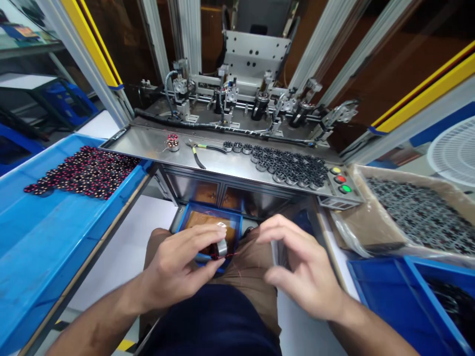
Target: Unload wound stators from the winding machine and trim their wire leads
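Observation:
Between the thumb and fingers of my left hand (181,259) is a small motor stator (221,247), a silvery ring with red wire at its lower side. It hangs over my lap, above a blue bin (237,222). My right hand (302,267) is apart from it on the right, fingers curved and thumb spread, holding nothing. On the metal ledge ahead stand a couple of wound stators (172,143) with red wire. Beside them lie cutting pliers (200,151) with black and yellow handles. Rows of black stator cores (289,165) cover the ledge's right half.
A machine fixture (256,101) runs along the back of the metal ledge (148,146). At left, a blue tray (37,237) holds many wound stators. Control buttons (341,179), a lined carton (356,217) of parts and a blue crate (382,282) are at right.

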A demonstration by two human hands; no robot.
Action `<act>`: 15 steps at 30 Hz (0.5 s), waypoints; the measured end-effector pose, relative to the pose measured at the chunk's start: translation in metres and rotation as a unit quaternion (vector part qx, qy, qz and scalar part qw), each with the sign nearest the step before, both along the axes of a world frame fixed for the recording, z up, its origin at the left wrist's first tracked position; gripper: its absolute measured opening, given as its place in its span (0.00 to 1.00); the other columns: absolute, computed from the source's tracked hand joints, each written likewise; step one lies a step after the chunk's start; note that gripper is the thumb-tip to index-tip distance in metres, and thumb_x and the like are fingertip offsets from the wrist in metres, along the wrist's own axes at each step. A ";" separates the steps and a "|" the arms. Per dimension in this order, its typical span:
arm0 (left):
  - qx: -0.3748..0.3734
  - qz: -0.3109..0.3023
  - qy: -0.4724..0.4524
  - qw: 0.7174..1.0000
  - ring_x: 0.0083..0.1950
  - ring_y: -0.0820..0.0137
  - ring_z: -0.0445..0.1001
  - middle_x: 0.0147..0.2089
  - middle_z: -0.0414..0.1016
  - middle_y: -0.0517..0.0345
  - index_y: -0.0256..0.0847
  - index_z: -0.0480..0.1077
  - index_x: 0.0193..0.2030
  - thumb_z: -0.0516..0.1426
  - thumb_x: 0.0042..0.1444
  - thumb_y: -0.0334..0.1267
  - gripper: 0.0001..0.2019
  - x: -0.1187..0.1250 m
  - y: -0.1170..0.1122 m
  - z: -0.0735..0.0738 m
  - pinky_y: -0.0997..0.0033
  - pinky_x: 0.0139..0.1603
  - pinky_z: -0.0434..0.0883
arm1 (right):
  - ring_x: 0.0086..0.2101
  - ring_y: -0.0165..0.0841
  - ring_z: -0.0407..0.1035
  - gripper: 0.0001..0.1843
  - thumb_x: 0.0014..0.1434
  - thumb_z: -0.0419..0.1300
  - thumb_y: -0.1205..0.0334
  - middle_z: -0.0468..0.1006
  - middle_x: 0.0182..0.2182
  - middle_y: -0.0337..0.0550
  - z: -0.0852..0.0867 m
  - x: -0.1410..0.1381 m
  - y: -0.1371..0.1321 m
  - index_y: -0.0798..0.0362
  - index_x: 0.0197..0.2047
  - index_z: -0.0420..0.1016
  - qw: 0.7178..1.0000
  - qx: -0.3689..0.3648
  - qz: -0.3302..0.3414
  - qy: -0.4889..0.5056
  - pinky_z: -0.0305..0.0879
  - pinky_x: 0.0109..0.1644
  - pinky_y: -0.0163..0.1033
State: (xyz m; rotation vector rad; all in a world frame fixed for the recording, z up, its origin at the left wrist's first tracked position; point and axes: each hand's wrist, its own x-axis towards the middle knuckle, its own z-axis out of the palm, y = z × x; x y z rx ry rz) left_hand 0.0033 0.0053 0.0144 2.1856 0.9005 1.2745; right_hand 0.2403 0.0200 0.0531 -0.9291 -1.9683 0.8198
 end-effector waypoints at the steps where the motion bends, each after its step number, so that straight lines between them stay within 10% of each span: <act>1: 0.019 0.001 0.014 1.000 0.53 0.61 0.78 0.53 0.79 0.48 0.44 0.67 0.62 0.64 0.48 0.23 0.33 0.000 0.000 0.001 0.64 0.56 0.74 | 0.35 0.36 0.67 0.14 0.54 0.68 0.53 0.74 0.34 0.46 0.002 -0.004 -0.001 0.56 0.37 0.74 0.999 0.024 0.021 -0.025 0.65 0.39 0.42; 7: 0.042 -0.047 0.057 0.996 0.55 0.64 0.77 0.55 0.78 0.46 0.40 0.65 0.62 0.62 0.53 0.23 0.29 -0.012 -0.004 0.009 0.69 0.56 0.75 | 0.34 0.33 0.65 0.07 0.63 0.56 0.71 0.74 0.32 0.48 0.016 -0.025 0.005 0.59 0.35 0.74 0.973 0.096 0.133 -0.165 0.65 0.40 0.41; 15: -0.083 -0.017 -0.018 0.996 0.55 0.66 0.77 0.54 0.78 0.51 0.45 0.72 0.54 0.64 0.52 0.24 0.24 -0.050 -0.016 -0.004 0.70 0.58 0.74 | 0.36 0.34 0.70 0.07 0.65 0.58 0.62 0.77 0.34 0.46 0.028 -0.044 0.083 0.56 0.37 0.75 0.929 0.157 0.242 -0.231 0.67 0.43 0.39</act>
